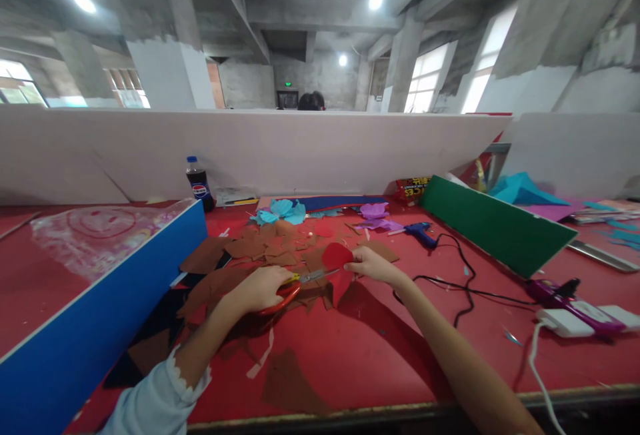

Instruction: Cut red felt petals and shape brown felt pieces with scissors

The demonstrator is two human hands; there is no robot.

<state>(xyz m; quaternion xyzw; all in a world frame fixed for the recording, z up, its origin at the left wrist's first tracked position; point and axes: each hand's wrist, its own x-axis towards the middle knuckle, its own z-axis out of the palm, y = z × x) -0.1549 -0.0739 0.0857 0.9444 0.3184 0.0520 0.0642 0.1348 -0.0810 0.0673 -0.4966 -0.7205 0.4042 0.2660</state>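
My left hand [265,287] grips a pair of scissors [286,296] with orange and yellow handles, the blades pointing right. Between the fingers of my right hand [369,265] is a rounded piece of red paper [337,256]. The blade tips reach just under that piece, close to my right fingertips; whether they touch it I cannot tell. Beneath and around both hands lie many brown paper scraps [250,246] on the red table [380,368]. A narrow pale strip [263,355] rests in front of the scissors.
A blue board [120,301] stands at left, a green board [493,225] at right. Behind are a cola bottle [199,183], blue paper petals [281,211] and purple paper [374,215]. A blue glue gun [421,233] trails its black cord toward a power strip [575,308].
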